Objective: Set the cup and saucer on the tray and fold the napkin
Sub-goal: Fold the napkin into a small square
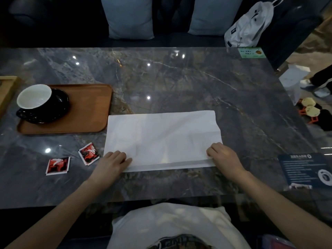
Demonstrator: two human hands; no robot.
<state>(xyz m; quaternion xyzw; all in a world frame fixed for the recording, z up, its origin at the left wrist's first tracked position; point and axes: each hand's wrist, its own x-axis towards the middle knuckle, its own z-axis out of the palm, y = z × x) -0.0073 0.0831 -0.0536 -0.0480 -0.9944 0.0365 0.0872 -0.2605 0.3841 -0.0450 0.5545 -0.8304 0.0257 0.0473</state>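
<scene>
Saucer [59, 103] mostly hidden under the cup [34, 97], wooden box [7, 90] cut by the left edge — blue card [303, 169] print unreadable

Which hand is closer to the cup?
The left hand. It sits at the napkin's near left corner, below and right of the cup on the tray. The right hand holds the napkin's near right corner, much farther away.

This is looking like a café or restaurant seating area. A polished dark marble bench [179, 83] is facing a dark upholstered sofa [170, 40] carrying two pale blue cushions [128, 17]. A wooden serving tray [86, 112], two red sachets [71, 159], a printed blue card [303, 169] and a small green label [251, 53] are lying on the bench, all suggesting table service.
</scene>
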